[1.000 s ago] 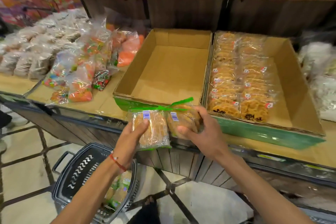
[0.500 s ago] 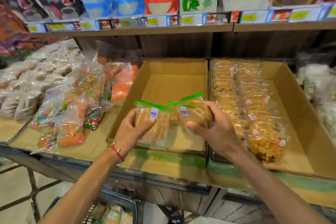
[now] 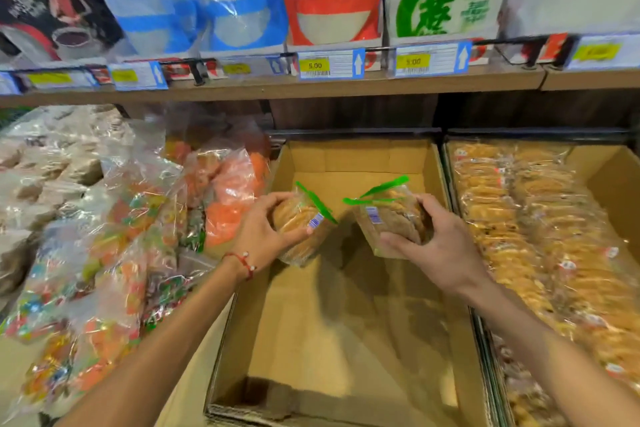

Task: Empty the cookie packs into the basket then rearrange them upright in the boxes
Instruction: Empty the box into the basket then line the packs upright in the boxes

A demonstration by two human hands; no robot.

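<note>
My left hand (image 3: 263, 232) is closed around one cookie pack (image 3: 299, 224), and my right hand (image 3: 438, 246) is closed around a second cookie pack (image 3: 391, 218); I hold both above the far half of the empty box (image 3: 346, 333), close to its back wall. The main risk, I think, is that the packs fall flat when I let go, because there is nothing in the box for them to lean on except the cardboard wall. The plastic looks smooth, so a pack could also slide out of my fingers if I loosen them too early. The green seal strips (image 3: 379, 191) stick out and could catch on each other, since the two packs are near. If I press too much, the cookies inside may break. The full box (image 3: 609, 180) just beside on the right has its packs lying in rows. I cannot see the basket here at all. The near corner of the empty box is dark and unclear, and the bags of snacks (image 3: 114, 239) on the left are blurred.
</note>
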